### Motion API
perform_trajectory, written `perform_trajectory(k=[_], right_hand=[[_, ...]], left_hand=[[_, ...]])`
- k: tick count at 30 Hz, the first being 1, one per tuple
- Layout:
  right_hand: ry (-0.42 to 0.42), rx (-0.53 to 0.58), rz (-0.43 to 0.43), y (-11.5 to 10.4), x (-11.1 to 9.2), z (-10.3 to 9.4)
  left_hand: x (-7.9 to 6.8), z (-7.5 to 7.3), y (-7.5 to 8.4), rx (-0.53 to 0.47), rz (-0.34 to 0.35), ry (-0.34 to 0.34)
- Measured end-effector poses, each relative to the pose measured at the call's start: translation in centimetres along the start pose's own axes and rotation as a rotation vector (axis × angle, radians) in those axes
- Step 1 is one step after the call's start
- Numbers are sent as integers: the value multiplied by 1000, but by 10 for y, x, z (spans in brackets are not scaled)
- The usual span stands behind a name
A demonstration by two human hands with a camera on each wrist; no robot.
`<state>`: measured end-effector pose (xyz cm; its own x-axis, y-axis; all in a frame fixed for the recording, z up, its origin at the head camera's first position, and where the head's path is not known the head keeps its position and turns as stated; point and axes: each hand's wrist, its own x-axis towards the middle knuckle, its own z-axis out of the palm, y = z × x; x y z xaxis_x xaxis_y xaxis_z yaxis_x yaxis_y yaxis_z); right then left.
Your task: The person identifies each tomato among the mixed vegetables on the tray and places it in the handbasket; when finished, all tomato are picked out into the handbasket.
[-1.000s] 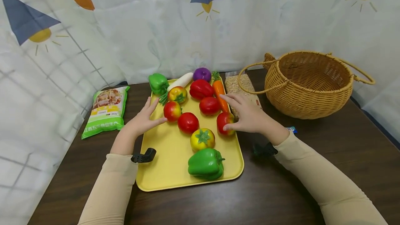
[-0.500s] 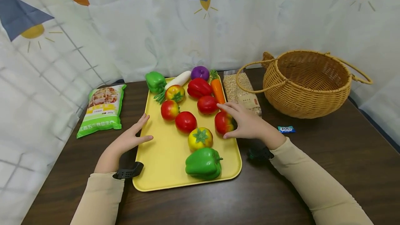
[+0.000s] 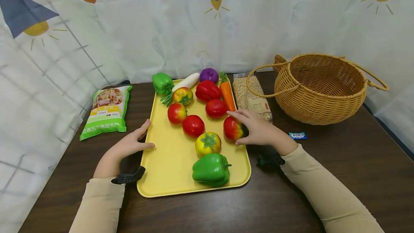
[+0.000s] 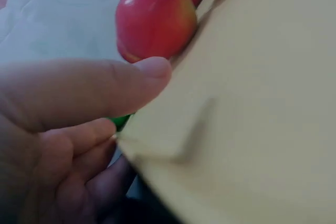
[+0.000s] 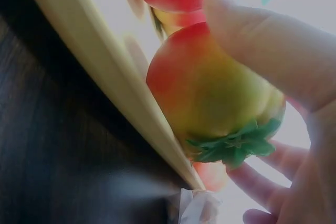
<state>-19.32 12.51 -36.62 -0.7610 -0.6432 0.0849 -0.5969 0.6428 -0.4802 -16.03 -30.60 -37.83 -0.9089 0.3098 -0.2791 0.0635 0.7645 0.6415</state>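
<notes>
A yellow tray (image 3: 168, 175) holds several fruits and vegetables. My left hand (image 3: 124, 146) is at the tray's left rim, thumb over the tray and fingers loosely bent; contact with the rim cannot be told. Around a red-and-yellow tomato (image 3: 232, 128) at the right rim, my right hand (image 3: 260, 128) spreads its thumb and fingers; no firm grip shows. The right wrist view has this tomato's green leafy top (image 5: 236, 142) facing the palm. Left of it lie a yellow tomato (image 3: 208, 144) and a red tomato (image 3: 193, 126); a green bell pepper (image 3: 211, 170) lies nearest the front.
A wicker basket (image 3: 318, 107) with looped handles stands at the right. Behind my right hand lies a bag of grains (image 3: 245, 91), with a small blue packet (image 3: 297, 136) nearer. A green-and-white food bag (image 3: 108, 110) lies left. A patterned curtain (image 3: 181, 28) hangs behind the table.
My left hand has drawn back left and toward the front, from over the tray to its left rim. My right hand has shifted slightly nearer the front and stays around the tomato.
</notes>
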Motion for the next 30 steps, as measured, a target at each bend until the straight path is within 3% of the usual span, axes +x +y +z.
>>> perform_trajectory(k=[7, 13, 18, 30], right_hand=[[7, -46, 3, 3, 0, 1], [23, -4, 31, 5, 1, 3], [43, 99, 18, 5, 1, 2], [97, 329, -82, 6, 1, -4]], left_hand=[[-3, -6, -5, -120, 21, -64], [-3, -7, -10, -172, 44, -82], [-5, -7, -15, -196, 33, -97], [-11, -12, -23, -365, 59, -263]])
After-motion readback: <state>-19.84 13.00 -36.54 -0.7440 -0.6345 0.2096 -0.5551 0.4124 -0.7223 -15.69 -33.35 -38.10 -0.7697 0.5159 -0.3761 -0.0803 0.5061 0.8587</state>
